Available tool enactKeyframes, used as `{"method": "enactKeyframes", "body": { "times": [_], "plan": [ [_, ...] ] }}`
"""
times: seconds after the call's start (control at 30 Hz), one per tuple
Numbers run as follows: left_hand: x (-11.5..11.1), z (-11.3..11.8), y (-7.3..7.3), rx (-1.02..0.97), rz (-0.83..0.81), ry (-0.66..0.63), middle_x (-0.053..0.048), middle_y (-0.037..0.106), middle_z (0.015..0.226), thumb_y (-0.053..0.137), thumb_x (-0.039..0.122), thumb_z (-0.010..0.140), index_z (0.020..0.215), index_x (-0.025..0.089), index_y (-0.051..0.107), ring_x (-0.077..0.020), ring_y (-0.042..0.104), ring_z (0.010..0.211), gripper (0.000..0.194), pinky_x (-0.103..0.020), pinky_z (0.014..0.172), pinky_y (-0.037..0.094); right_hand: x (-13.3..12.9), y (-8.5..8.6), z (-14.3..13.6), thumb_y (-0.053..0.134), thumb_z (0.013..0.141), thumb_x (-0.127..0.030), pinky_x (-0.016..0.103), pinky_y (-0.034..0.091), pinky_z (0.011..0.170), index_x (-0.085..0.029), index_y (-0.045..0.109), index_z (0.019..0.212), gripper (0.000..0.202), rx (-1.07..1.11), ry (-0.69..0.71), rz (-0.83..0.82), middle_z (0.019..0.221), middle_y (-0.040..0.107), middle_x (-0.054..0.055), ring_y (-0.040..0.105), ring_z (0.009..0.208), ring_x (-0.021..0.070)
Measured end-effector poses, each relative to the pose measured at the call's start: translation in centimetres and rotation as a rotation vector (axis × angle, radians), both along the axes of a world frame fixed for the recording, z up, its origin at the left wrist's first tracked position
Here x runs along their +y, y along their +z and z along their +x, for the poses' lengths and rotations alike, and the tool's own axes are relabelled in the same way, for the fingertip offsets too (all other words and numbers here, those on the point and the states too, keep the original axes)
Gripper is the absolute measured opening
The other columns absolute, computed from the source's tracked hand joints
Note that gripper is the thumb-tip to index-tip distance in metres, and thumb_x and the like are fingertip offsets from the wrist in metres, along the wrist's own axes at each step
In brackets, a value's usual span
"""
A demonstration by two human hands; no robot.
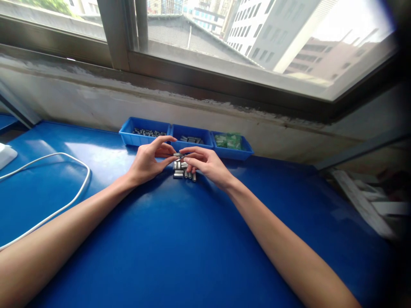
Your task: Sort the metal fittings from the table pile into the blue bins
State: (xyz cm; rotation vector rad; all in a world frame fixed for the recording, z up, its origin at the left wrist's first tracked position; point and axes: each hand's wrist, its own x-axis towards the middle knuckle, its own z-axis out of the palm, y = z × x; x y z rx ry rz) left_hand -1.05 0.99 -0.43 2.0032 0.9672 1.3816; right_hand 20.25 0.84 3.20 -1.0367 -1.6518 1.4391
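Observation:
My left hand (pixel 149 159) and my right hand (pixel 207 164) meet over a small stack of shiny metal cylindrical pieces (pixel 179 174) on the blue table. Between the fingertips is a small silvery metal part (pixel 177 155). The left thumb and a finger behind it close on its left end, while the left index finger arches above. From the right, my right thumb and index finger pinch at the other end, where a small dark bit shows; its kind is too small to tell. The lower fingers of my right hand partly cover the stack.
Behind my hands stand three blue bins: one with small metal screw-like parts (pixel 147 133), one with metal cylinders (pixel 192 140), one with green-tinted plastic packets (pixel 228 140). A white cable (pixel 84 188) curves across the table's left. A window (pixel 205 47) rises behind.

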Motion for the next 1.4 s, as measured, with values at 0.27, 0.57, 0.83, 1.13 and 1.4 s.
{"method": "enactKeyframes", "body": {
  "times": [0.27, 0.57, 0.83, 1.13, 1.4],
  "plan": [
    [0.1, 0.2, 0.1, -0.099, -0.134, -0.09, -0.003, 0.074, 0.098, 0.079, 0.036, 0.082, 0.124, 0.023, 0.053, -0.0199, 0.077, 0.089, 0.051, -0.036, 0.089, 0.063, 0.2, -0.4, 0.2, 0.075, 0.076, -0.029, 0.023, 0.047, 0.061, -0.018, 0.075, 0.106, 0.032, 0.066, -0.026, -0.103, 0.08, 0.072, 0.003, 0.063, 0.068, 0.0122],
    [0.5, 0.2, -0.3, 0.16, 0.054, -0.058, -0.007, 0.071, 0.113, 0.065, 0.025, 0.092, 0.123, 0.021, 0.059, -0.0197, 0.072, 0.101, 0.033, -0.033, 0.092, 0.06, 0.7, -0.5, 0.2, 0.068, 0.072, -0.023, 0.024, 0.048, 0.059, -0.016, 0.076, 0.091, 0.022, 0.085, -0.257, 0.06, 0.079, 0.073, 0.004, 0.062, 0.069, 0.0135],
    [0.6, 0.1, -0.5, 0.524, 0.249, -0.016, -0.01, 0.073, 0.114, 0.057, 0.023, 0.094, 0.108, 0.017, 0.076, -0.0247, 0.067, 0.106, 0.025, -0.038, 0.095, 0.055, 1.4, 0.4, 1.4, 0.069, 0.073, -0.029, 0.022, 0.047, 0.051, -0.02, 0.072, 0.115, 0.043, 0.08, -0.449, 0.138, 0.107, 0.075, 0.006, 0.064, 0.072, 0.0135],
    [0.2, 0.1, -0.2, 0.604, 0.195, 0.066, -0.009, 0.076, 0.114, 0.059, 0.022, 0.086, 0.115, 0.017, 0.076, -0.0253, 0.069, 0.105, 0.034, -0.039, 0.096, 0.056, 1.7, -0.1, 1.7, 0.068, 0.075, -0.026, 0.021, 0.049, 0.051, -0.021, 0.071, 0.118, 0.043, 0.04, -0.407, 0.128, 0.118, 0.074, 0.008, 0.068, 0.073, 0.0134],
    [-0.1, 0.3, 0.1, 0.683, 0.187, 0.271, -0.008, 0.078, 0.106, 0.057, 0.028, 0.093, 0.105, 0.018, 0.078, -0.0275, 0.07, 0.098, 0.026, -0.041, 0.09, 0.055, 1.7, 0.0, 1.8, 0.069, 0.075, -0.026, 0.021, 0.052, 0.054, -0.022, 0.074, 0.107, 0.033, 0.046, -0.401, 0.11, 0.116, 0.074, 0.007, 0.067, 0.071, 0.0123]
  ]
}}
